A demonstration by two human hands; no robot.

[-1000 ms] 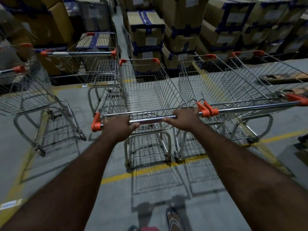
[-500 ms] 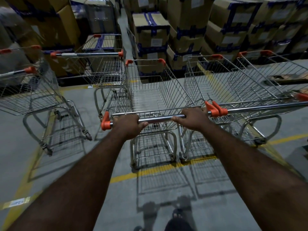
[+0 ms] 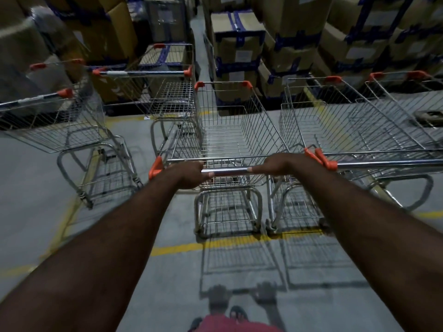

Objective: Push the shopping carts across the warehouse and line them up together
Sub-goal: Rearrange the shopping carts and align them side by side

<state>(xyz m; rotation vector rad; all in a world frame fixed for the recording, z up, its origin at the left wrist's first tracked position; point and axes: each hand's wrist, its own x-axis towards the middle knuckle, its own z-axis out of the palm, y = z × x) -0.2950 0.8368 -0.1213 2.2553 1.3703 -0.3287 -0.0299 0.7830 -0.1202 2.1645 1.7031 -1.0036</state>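
A wire shopping cart with orange corner caps stands straight ahead of me. My left hand and my right hand both grip its chrome handle bar, one near each end. Close on its right stands a second cart, handle ends almost touching, and a third cart sits beyond that. To the left, a cart stands just off the front left corner of mine, and another cart stands apart at the far left.
Stacks of cardboard boxes with blue strapping wall off the far side, with a narrow aisle between them. Yellow floor lines cross the grey concrete under the cart's rear wheels. My foot in a sandal shows at the bottom.
The held cart has rolled forward a little, alongside the cart on its right. Boxes and the left carts sit lower and nearer in view. Both hands keep the same grip.
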